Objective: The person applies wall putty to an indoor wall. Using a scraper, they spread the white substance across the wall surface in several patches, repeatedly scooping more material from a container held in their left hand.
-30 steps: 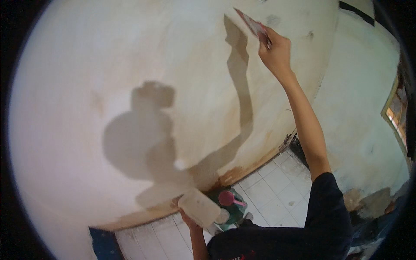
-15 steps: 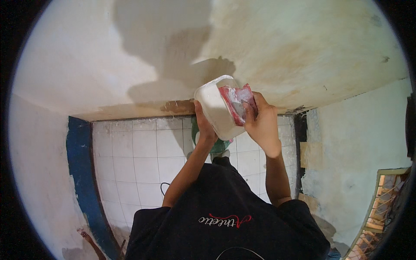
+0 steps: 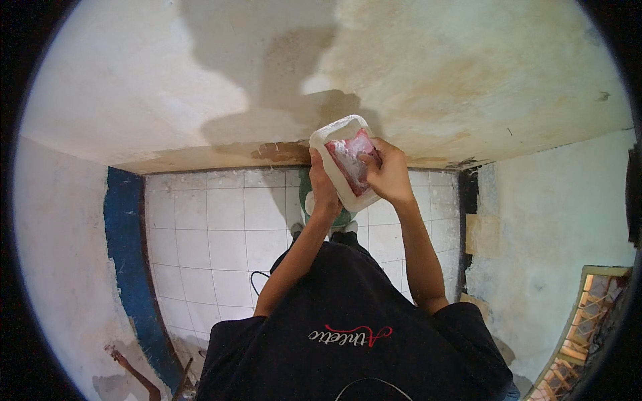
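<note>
My left hand grips a translucent white rectangular container along its left side. Inside it lies a flat, red-edged piece smeared with white, which my right hand holds with bent fingers and thumb. The container's contents are partly hidden by that piece. A green round bucket or basin sits on the floor just beyond my feet, mostly behind the container.
A stained wall faces me above white floor tiles. Side walls show a blue band and dark peeling patches. A grilled window is lower right; what looks like another person's arm is lower left.
My right hand has come down from high on the wall into the container with the red-edged piece. The view has swung downward, and the piece now sits deeper in the container.
</note>
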`<state>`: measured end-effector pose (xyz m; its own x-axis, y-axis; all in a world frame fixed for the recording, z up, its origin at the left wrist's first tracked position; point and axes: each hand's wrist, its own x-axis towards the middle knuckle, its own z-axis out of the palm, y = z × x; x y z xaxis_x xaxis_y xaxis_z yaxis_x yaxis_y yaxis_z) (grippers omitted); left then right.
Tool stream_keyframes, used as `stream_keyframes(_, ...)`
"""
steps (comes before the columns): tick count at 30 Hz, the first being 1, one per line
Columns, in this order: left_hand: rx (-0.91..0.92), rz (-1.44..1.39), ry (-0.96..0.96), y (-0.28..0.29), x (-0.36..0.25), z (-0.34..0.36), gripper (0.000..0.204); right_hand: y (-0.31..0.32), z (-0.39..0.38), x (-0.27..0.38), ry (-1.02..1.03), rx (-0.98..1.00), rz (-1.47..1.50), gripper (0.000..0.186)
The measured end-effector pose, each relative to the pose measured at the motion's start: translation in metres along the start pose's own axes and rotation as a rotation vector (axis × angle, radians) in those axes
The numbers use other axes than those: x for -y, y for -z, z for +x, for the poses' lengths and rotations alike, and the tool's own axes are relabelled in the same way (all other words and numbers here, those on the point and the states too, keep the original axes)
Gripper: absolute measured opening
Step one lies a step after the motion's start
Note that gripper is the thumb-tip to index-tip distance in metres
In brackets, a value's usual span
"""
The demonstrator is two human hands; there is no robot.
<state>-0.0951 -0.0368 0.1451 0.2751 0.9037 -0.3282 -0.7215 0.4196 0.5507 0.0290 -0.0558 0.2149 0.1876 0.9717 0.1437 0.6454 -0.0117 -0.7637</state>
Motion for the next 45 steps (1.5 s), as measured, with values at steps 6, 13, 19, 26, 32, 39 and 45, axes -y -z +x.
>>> stream_keyframes(6, 0.007, -0.016, -0.009, 0.017, 0.002, -0.003, 0.069, -0.009, -0.005, -0.040, -0.103, 0.009, 0.274, 0.025)
stream_keyframes(13, 0.054, -0.040, 0.025, 0.040, -0.013, -0.029, 0.074, -0.005, -0.033, -0.013, -0.256, -0.046, 0.586, 0.016)
stream_keyframes(19, 0.169, -0.060, 0.044, 0.048, -0.048, -0.041, 0.073, 0.001, -0.050, 0.014, -0.343, 0.009, 0.993, 0.026)
stream_keyframes(26, 0.332, -0.162, 0.047, 0.052, -0.070, -0.044, 0.067, 0.000, -0.071, 0.044, -0.453, 0.069, 1.216, 0.033)
stream_keyframes(32, 0.476, -0.218, 0.048, 0.081, -0.090, -0.050, 0.062, -0.011, -0.091, 0.087, -0.306, -0.005, 1.210, 0.034)
stream_keyframes(39, 0.529, -0.241, 0.091, 0.163, -0.085, -0.055, 0.066, -0.030, -0.097, 0.107, -0.131, -0.132, 1.276, 0.032)
stream_keyframes(45, 0.429, -0.277, 0.060, 0.187, -0.085, -0.062, 0.068, 0.000, -0.078, 0.142, -0.009, -0.124, 1.211, 0.034)
